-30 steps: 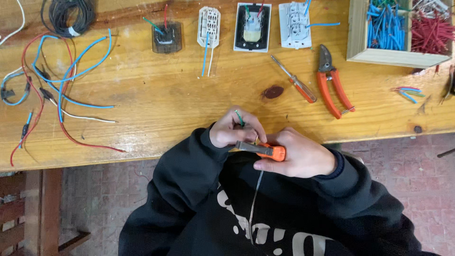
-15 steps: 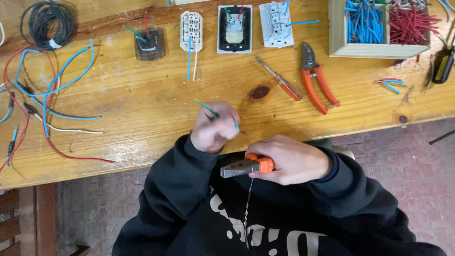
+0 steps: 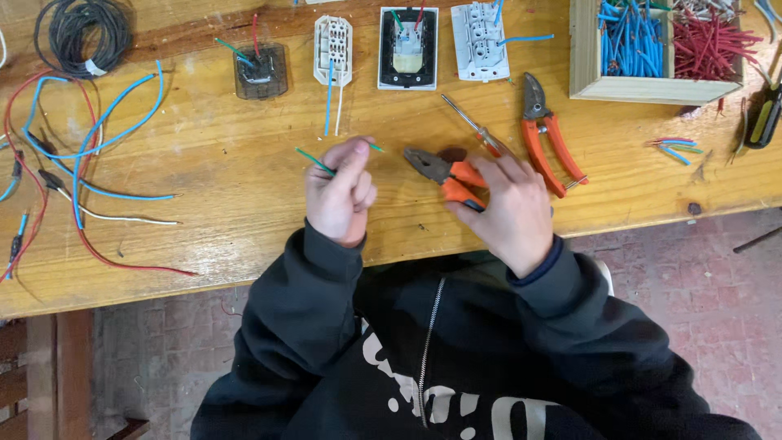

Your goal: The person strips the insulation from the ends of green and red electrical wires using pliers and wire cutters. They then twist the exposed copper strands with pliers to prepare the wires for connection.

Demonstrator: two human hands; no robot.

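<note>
My left hand (image 3: pixel 340 194) is closed around a short green wire (image 3: pixel 314 160), held above the wooden table (image 3: pixel 228 212); both wire ends stick out of the fist. My right hand (image 3: pixel 507 208) grips the orange handles of a pair of pliers (image 3: pixel 440 173), whose grey jaws point left and lie on or just over the tabletop. A small screwdriver (image 3: pixel 474 124) lies just beyond my right hand's fingers, with orange-handled cutters (image 3: pixel 550 138) to its right.
Several switch and socket modules (image 3: pixel 407 47) with wire stubs line the far edge. A wooden box (image 3: pixel 656 88) holds blue and red wire pieces. Loose blue, red and white wires (image 3: pixel 77 163) and a black coil (image 3: pixel 81 33) lie at left. A yellow-black screwdriver (image 3: pixel 763 114) is at far right.
My right hand has carried the pliers from my lap up onto the table. My left hand has lifted the green wire farther up and left.
</note>
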